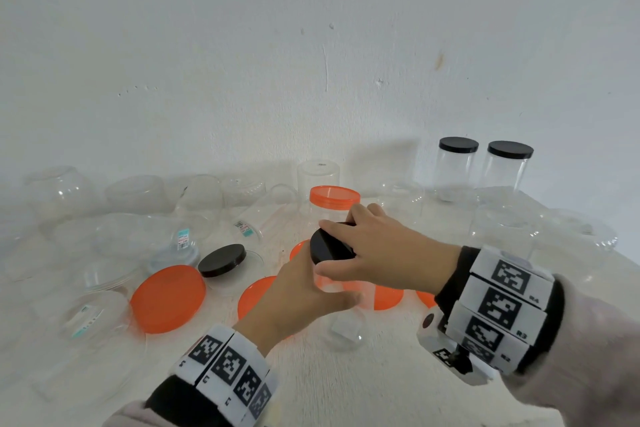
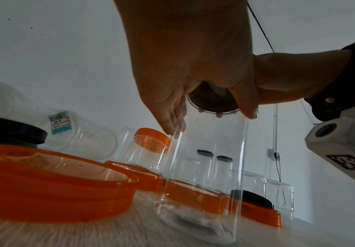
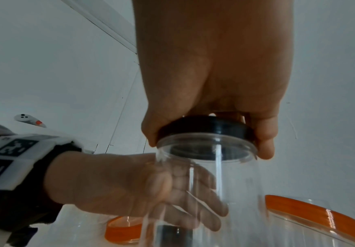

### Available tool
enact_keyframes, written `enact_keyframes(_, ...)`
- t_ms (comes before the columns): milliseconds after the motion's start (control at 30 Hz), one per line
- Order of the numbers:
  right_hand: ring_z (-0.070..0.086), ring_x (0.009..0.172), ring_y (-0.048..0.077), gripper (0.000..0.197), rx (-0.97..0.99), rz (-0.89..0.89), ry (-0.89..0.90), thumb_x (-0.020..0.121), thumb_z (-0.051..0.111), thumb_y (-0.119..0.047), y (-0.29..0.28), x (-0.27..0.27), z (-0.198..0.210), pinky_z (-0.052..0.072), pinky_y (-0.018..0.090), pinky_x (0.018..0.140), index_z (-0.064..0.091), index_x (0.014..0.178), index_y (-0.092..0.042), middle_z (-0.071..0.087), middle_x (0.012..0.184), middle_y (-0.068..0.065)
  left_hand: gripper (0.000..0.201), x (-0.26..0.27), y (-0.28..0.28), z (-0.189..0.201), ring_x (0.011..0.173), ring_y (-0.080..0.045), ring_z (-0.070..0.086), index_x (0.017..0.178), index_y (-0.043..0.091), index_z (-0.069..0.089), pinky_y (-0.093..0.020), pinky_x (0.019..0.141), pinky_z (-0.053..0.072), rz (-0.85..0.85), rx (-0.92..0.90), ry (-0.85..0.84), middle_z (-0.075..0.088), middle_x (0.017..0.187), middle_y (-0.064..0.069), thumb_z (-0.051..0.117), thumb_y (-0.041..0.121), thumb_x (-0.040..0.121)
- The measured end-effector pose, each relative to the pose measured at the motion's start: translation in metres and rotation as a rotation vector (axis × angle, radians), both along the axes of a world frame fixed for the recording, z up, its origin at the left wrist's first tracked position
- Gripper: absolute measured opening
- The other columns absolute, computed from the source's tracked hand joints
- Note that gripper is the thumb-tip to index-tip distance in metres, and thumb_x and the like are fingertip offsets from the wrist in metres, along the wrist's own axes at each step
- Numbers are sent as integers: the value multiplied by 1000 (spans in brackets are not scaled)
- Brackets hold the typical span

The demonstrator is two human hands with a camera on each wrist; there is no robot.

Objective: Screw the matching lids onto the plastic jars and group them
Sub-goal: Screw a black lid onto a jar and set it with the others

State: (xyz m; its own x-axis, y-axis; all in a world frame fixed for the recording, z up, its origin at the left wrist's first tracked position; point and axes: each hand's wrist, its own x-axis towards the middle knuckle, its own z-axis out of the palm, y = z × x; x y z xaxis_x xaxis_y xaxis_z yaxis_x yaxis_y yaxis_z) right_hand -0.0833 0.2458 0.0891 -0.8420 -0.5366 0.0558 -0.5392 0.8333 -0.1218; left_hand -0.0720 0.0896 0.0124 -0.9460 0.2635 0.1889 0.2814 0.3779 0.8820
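White wall rises behind the pale tabletop [image 1: 346, 392] where we work. Our left hand [image 1: 294, 295] wraps its fingers around the clear jar [image 2: 204, 167], which stands on the tabletop between our two wrists. Our right hand [image 1: 377, 250] curls over the black lid [image 1: 329, 246], gripping its rim from above at the jar's mouth; whether the threads have caught, we cannot tell. Left of our left hand lie a large orange lid [image 1: 168, 298] and a loose black lid [image 1: 221, 259]. Just beyond our right hand stands an orange-lidded jar [image 1: 334, 199], and farther off to its right two black-lidded jars [image 1: 485, 166] stand side by side near the wall
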Motion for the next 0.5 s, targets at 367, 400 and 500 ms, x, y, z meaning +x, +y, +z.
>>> enact_keyframes(367,35,123,33,69,-127,-22,-12,91,46,-59,1,1,-19,36,45,95,30,149,-26,34,140,14,74,0,-2,-1,112,17,48,118,66,36,-5,79,43,-18,-21,14,54,121,36,81,39,67)
enact_keyframes(400,33,125,33,70,-122,-29,-43,91,45,-60,2,0,-20,35,45,97,27,150,-27,32,142,13,74,0,-3,0,112,19,47,116,70,35,-1,78,41,-30,-28,16,52,122,37,81,40,67)
enact_keyframes(500,38,118,33,69,-127,-22,-76,90,45,-64,6,3,-15,39,42,97,29,148,-30,34,134,7,72,-1,-4,3,115,16,47,118,68,35,-9,85,43,-57,-63,13,52,124,35,79,49,65)
